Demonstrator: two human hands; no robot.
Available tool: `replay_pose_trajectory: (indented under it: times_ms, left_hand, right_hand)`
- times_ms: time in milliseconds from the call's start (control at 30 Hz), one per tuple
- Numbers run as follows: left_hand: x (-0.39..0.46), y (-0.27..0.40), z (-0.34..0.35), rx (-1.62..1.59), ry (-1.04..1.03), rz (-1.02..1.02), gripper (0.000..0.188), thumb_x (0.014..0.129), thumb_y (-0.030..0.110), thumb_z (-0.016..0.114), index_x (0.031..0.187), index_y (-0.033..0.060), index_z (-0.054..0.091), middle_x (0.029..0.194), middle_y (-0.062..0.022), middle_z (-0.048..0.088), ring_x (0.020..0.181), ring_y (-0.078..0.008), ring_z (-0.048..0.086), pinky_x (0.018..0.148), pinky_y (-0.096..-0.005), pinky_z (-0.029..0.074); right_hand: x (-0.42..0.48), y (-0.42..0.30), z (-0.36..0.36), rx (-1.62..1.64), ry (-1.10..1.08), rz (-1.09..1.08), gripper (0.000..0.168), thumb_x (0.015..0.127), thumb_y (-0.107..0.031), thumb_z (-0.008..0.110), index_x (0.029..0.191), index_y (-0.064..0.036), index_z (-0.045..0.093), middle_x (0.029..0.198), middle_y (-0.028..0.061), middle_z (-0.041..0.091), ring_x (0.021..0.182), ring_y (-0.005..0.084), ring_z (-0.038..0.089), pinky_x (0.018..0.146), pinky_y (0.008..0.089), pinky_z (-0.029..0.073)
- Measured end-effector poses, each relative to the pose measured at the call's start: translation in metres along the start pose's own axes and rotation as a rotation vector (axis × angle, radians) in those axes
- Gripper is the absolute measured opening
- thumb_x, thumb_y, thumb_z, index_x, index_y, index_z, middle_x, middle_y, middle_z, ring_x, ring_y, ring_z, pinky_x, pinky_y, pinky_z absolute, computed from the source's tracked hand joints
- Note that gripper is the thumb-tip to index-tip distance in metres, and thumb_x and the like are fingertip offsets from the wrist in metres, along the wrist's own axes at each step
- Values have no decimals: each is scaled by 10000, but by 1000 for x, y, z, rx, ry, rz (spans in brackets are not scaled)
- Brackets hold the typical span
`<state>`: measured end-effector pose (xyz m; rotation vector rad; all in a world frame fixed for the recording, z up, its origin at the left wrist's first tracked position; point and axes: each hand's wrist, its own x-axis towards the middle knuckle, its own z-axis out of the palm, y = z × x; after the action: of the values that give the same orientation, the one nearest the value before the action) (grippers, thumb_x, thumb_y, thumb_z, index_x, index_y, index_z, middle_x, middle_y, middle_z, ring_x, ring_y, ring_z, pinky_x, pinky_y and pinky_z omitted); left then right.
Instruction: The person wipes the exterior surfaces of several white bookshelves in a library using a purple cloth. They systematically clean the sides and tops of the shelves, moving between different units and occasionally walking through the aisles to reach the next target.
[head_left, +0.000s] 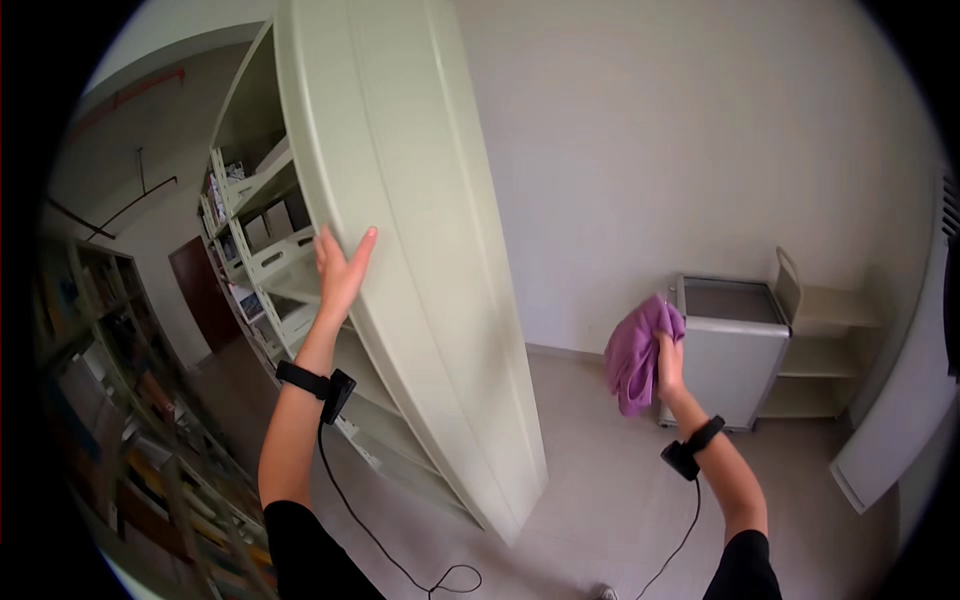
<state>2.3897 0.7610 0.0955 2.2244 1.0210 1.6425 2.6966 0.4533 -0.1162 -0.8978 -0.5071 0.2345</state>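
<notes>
My left hand (343, 276) is at the front edge of a tall pale-green metal bookshelf's end panel (420, 247). Its thumb points up along the panel's broad face, while the other fingers are on the shelf side of the edge, partly hidden. The hand looks spread rather than closed around anything. Off to the right, my right hand (670, 367) grips a bunched purple cloth (637, 349), which hangs down in folds in front of a grey wheeled cabinet (724, 367). The cloth covers part of the right fingers.
Books fill shelves (127, 330) on the left, across an aisle. Behind the cabinet stands a low beige shelf unit (821, 367) against the wall. A white upright panel (892, 390) is at far right. Black cables (360, 514) trail from both wrist straps to the floor.
</notes>
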Motion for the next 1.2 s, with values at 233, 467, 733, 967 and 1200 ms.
replay_pose_trajectory:
  times_ms: [233,467,733,967,1200]
  left_hand:
    - [77,18,17,-133,341,3,933,805,628,445,1412,46,41,1436,-272,32,1347,-371,-19,1072,-417,97]
    - [94,7,28,-220,275,95,906,771,469,625,1362,-26,149,1332,-231,306,1166,-298,401,983,-340,311]
    - [102,-2,34,-436,239,63,920,727,368,714,1333,-35,150,1225,-212,418,1087,-255,466,913,-318,386]
    - [96,-3,29,-385,342,22,919,748,390,682,1332,-49,124,1224,-230,407,1079,-257,469,906,-309,387]
    - [96,8,44,-365,281,16,654,799,390,610,1217,-33,339,1051,-169,512,908,-202,546,783,-295,458]
  right_hand:
    - [194,-31,115,-35,-45,-515,403,861,-158,488,1232,-19,416,1162,97,485,1059,184,452,923,302,349]
    - [208,-102,332,-29,-108,-1341,389,695,-102,570,1079,-55,526,1011,148,545,953,328,497,825,389,386]
    - [168,-124,513,-116,-44,-1686,358,710,-214,579,1055,-134,531,1062,79,517,1010,260,424,840,418,283]
    - [148,-140,577,-97,-245,-1448,466,744,-204,598,1179,-98,467,1294,134,379,1216,345,311,1021,519,216]
    - [194,-171,613,0,-202,-1428,361,769,-221,583,1104,-108,514,1177,120,466,1136,361,407,943,578,287]
